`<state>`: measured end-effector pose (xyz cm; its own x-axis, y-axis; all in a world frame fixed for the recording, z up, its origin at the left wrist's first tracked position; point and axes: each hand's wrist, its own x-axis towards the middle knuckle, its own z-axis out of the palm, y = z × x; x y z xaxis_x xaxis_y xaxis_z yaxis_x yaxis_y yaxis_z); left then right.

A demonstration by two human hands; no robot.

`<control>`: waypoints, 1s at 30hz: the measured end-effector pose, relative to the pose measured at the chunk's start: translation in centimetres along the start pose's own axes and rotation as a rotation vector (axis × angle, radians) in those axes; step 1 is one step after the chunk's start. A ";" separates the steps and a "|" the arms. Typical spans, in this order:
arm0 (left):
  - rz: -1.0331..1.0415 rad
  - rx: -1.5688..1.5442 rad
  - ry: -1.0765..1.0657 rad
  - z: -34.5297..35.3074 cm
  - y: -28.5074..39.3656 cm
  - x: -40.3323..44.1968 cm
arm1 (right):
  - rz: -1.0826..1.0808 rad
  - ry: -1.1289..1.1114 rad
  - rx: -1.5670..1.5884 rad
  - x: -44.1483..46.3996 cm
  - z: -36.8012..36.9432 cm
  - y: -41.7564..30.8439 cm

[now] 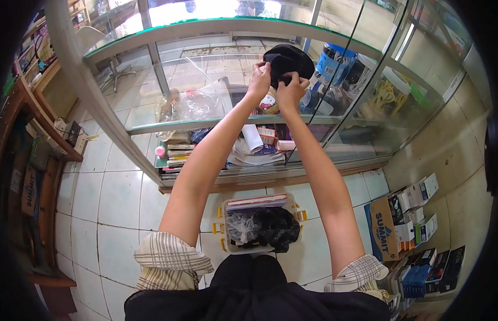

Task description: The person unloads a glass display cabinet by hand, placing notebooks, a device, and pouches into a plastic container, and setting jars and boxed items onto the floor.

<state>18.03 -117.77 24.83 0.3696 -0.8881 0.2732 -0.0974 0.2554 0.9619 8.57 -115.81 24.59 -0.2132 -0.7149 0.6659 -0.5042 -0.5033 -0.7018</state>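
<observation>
Both of my arms reach forward into the glass display cabinet. A black cloth item that looks like a cap (289, 59) is held up over the glass shelf. My left hand (259, 79) pinches its left edge, and my right hand (292, 90) grips the lower edge near the middle. Just below, between my wrists, shows part of a Hello Kitty item (269, 102). To the right of my right hand lie cables and a blue tub (334, 61). Left of my left forearm, clear plastic wrapping (195, 104) rests on the shelf.
Books and papers (254, 155) fill the cabinet's lower shelf. At my feet a clear bin with yellow latches (223, 227) holds books and plastic bags. A Summit carton (382, 230) and several boxes stand at right; wooden shelving (37, 123) is at left.
</observation>
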 end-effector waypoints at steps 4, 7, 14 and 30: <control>0.022 -0.067 0.060 -2.0 0.4 -3.5 | -0.022 -0.056 0.043 -2.9 -1.9 -2.0; 0.036 -0.016 0.117 -2.8 0.9 -5.5 | -0.015 -0.094 0.083 -4.7 -3.3 -3.3; 0.042 0.291 0.233 -3.4 4.6 -7.4 | -0.035 -0.222 0.124 -5.9 -6.9 -6.2; 0.066 -0.135 0.116 -1.7 3.1 -4.0 | 0.010 -0.078 0.258 -1.3 -4.1 -4.5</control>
<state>17.84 -112.77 26.67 0.4718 -0.8196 0.3251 -0.0026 0.3674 0.9301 7.73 -110.67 27.95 -0.1466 -0.7509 0.6439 -0.2699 -0.5959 -0.7563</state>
